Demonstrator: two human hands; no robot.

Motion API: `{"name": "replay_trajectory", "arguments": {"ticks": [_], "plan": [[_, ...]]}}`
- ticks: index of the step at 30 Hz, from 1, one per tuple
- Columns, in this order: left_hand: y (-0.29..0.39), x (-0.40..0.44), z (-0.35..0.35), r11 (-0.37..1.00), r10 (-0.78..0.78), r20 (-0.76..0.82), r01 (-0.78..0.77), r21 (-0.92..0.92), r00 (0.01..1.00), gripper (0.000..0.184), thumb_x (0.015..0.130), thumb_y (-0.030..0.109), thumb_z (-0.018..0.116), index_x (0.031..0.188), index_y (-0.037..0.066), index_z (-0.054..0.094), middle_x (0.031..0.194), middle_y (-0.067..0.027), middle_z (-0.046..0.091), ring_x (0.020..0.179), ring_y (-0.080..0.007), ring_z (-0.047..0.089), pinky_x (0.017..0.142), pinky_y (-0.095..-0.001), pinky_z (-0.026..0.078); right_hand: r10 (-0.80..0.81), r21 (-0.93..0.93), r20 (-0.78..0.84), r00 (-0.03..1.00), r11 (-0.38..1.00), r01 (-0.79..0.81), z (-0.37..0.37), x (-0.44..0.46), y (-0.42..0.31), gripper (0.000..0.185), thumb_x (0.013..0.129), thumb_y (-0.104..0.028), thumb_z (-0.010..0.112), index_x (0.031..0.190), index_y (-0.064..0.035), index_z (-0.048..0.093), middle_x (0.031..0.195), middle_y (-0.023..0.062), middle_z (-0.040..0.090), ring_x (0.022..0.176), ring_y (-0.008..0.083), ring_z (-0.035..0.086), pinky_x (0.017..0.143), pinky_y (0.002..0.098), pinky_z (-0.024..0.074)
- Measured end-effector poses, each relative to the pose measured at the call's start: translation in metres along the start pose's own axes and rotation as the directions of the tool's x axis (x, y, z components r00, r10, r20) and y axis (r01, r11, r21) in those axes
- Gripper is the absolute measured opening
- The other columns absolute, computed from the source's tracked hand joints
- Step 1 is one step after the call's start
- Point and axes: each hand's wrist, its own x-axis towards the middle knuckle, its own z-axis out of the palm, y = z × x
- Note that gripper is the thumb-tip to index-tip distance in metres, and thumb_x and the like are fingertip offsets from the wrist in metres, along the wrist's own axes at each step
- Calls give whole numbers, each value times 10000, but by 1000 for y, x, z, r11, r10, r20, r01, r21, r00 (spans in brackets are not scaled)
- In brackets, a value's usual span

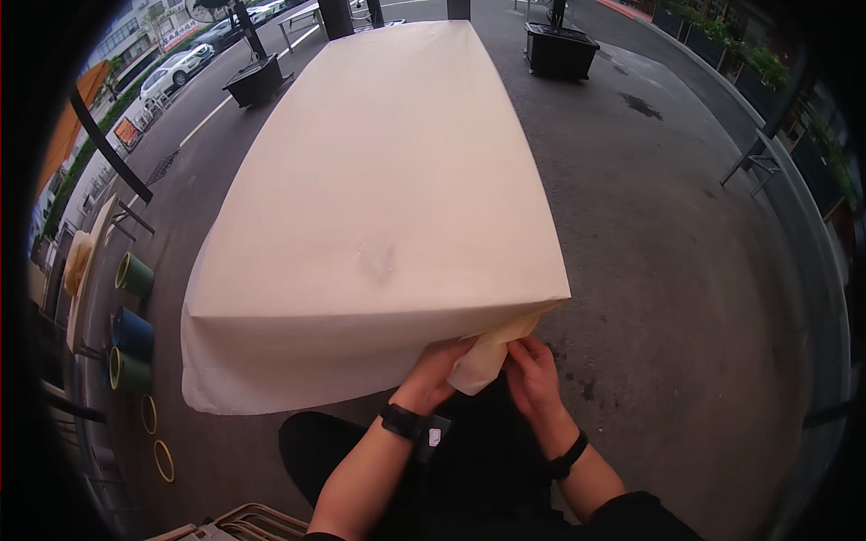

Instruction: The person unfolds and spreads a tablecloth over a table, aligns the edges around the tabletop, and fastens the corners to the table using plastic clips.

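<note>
A long table is covered by a pale cream tablecloth (388, 162), which hangs over the near edge and has a faint greyish mark near its front. At the near right corner, my left hand (435, 374) is closed on the hanging cloth, its fingertips partly hidden behind a fold. Just to the right, my right hand (534, 371) pinches the gathered edge of the same cloth between thumb and fingers. A bunched flap of the cloth hangs between the two hands. Both wrists wear dark bands.
Green buckets (133, 275) and a blue bucket (133, 332) stand on the ground at left, with yellow rings (163, 461) nearby. A bench (90, 279) is beside them. Black weighted bases (561, 50) stand beyond the table. A folding chair (248, 523) is at the bottom.
</note>
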Motion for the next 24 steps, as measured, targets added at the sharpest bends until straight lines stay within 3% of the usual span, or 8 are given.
{"name": "replay_trajectory", "arguments": {"ticks": [3,7,9,14,18,20,22,24], "plan": [[-2,4,-12,964,-162,79,175,-199,984,368,968,151,511,1284,-34,468,1202,-162,573,1050,-274,610,837,-401,539,165,-356,-150,975,911,-209,-15,21,18,345,918,-165,617,1185,48,563,1104,98,623,1000,161,579,873,298,447],[3,-5,-15,961,-202,-6,197,-192,979,381,997,247,434,1242,-37,498,1134,-170,609,1003,-286,633,795,-403,549,23,-332,-142,990,941,-69,5,25,24,368,914,-204,630,1181,41,566,1060,99,641,937,161,602,821,299,466],[-11,6,-49,959,-248,330,280,-51,911,443,1010,330,367,1201,-37,524,1047,-164,645,926,-292,657,780,-390,548,-2,-361,-78,997,932,-26,14,28,16,383,945,-232,607,1214,27,526,1114,104,617,993,169,595,843,305,469],[-1,-35,-9,933,-334,282,273,234,899,528,1010,416,359,1217,-43,518,1060,-156,644,931,-284,651,822,-395,530,-67,-419,-92,993,908,23,23,44,15,363,938,-218,610,1191,32,542,1106,106,622,971,160,600,825,292,475],[-11,-32,-2,981,-19,55,8,196,998,470,954,393,553,1198,-9,566,1157,-114,604,1076,-189,583,888,-334,484,-75,-400,-122,990,916,20,17,52,21,403,914,-198,639,1220,38,525,1161,111,601,998,191,592,850,309,465],[-8,-17,0,911,269,-6,-252,326,963,407,943,178,580,1300,4,490,1244,-88,557,1143,-188,539,934,-333,459,-70,-410,-130,989,912,11,15,54,22,378,915,-168,621,1223,28,524,1167,109,597,1000,193,593,844,309,472],[-6,-8,6,935,269,-22,-256,247,963,380,910,116,618,1257,-8,529,1213,-73,577,1118,-168,543,921,-315,455,-69,-419,-144,987,908,2,17,54,22,355,917,-138,603,1226,19,524,1172,108,592,1003,196,594,838,309,479],[-9,8,5,909,387,9,-383,162,922,352,896,117,634,1214,-18,564,1166,-79,602,1077,-173,559,906,-325,455,-126,-428,-188,974,903,35,25,54,20,258,955,-203,557,1100,10,583,977,65,647,830,149,624,682,284,500]]}}
